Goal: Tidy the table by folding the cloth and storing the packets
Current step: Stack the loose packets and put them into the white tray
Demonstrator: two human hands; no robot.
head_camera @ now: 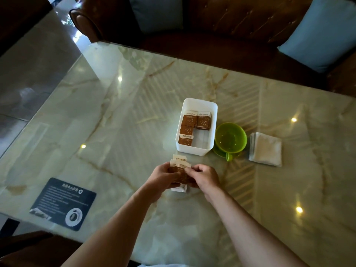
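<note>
A bunch of brown-and-white packets [180, 166] sits between my two hands just above the marble table [125, 116]. My left hand [163, 176] grips the bunch from the left. From the right, my right hand [204, 177] pinches its edge. One more white packet [180, 189] lies flat under my hands. Just beyond them stands a white box [212, 120] holding several packets [194, 122]. The folded white cloth [265, 149] lies at the right, past the cup.
A green cup on a green saucer [230, 139] stands between the box and the cloth. A dark printed card [63, 204] lies at the table's near left edge. A brown leather sofa [221, 26] with blue cushions runs along the far side.
</note>
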